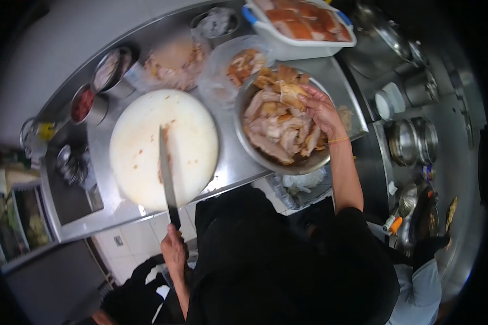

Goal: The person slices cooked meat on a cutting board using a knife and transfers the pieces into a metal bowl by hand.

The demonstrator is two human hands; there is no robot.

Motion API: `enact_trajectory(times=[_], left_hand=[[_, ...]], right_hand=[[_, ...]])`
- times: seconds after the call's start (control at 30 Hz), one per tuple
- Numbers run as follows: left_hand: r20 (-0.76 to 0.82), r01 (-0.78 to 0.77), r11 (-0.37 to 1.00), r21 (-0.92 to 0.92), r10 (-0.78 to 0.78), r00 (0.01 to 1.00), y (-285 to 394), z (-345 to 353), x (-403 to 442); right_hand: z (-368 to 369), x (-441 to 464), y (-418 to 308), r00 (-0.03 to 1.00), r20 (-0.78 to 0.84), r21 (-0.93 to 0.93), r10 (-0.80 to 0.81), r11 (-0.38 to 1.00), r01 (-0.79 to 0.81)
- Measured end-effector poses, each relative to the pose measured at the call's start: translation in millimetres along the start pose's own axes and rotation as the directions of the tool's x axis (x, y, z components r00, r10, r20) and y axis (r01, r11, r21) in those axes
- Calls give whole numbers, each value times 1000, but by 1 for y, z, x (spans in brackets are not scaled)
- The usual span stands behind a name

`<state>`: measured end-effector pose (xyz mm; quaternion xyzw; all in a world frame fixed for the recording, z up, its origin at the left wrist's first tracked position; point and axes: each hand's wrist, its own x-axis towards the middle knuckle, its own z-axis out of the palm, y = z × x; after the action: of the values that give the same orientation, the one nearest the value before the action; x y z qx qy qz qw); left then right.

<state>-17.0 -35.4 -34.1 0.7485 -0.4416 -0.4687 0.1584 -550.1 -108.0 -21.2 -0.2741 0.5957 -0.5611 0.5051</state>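
Where the brushed-steel counter stretched furthest left of the left hand, a sharp-cornered sink held a jumble of shiny metal pieces. Beyond that hand, to its left, stood a smooth steel canister of red, moist-looking contents. Left hand closed round the dark handle of a knife; its long, straight grey blade reached away from the fist over a thick, round, white cutting board, scattered with brown crumbs. Right of the board, and left of the right hand, a crinkled clear plastic bag with browned chunks. Below the right hand, a wide, round steel bowl heaped with meat slices, pale, ragged, glossy, some brown-edged. Right fingers pinched a flat, golden-brown piece above the heap; the wrist hid part of the bowl's right rim. Just beyond this hand, a white tub with blue handles, filled with reddish-brown slabs, stood close behind the bowl. Well to its right, round metal pots.
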Motion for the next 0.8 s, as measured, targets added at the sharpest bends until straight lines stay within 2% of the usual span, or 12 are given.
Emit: enact_trajectory(times=[0.03, 0.1, 0.13, 0.2, 0.23, 0.3, 0.33, 0.4, 0.43, 0.47, 0.57, 0.8], left_hand=[[23, 47, 999, -28, -46, 999, 10, -1, -5], [24, 26, 999, 20, -27, 999, 3, -3, -4], [26, 43, 998, 36, -44, 999, 5, -4, -6], [48, 39, 999, 25, -40, 998, -1, -6, -9], [95, 110, 994, -6, -109, 990, 10, -10, -17], [107, 120, 993, 7, -120, 987, 12, -13, -25], [78, 84, 994, 77, -90, 993, 7, -15, -29], [38, 10, 976, 216, -19, 999, -2, -16, -34], [29, 8, 972, 237, -15, 999, -3, -17, -37], [21, 9, 967, 256, -15, 1000, -3, -18, -42], [34, 30, 949, 314, -43, 998, 14, -20, -56], [59, 21, 931, 365, -46, 997, 35, -16, -62]], right_hand=[[26, -2, 1, 992, 120, -41, -30, 999, 35], [84, -9, 1, 928, 363, -89, -86, 988, 126], [108, -7, 6, 902, 430, -218, 29, 973, 72], [155, 3, 32, 763, 641, -243, 88, 966, 92], [178, 6, 44, 679, 725, -256, 115, 960, 111], [222, 7, 62, 680, 723, -443, 123, 837, 320], [235, 5, 70, 685, 718, -524, 123, 744, 415], [244, -2, 88, 697, 676, -462, -240, 599, 654], [246, -6, 94, 650, 636, -445, -415, 492, 749], [245, -9, 99, 660, 572, -470, -487, 466, 750], [243, -18, 108, 695, 555, -485, -457, 501, 717], [251, -26, 116, 661, 558, -421, -501, 516, 746]])
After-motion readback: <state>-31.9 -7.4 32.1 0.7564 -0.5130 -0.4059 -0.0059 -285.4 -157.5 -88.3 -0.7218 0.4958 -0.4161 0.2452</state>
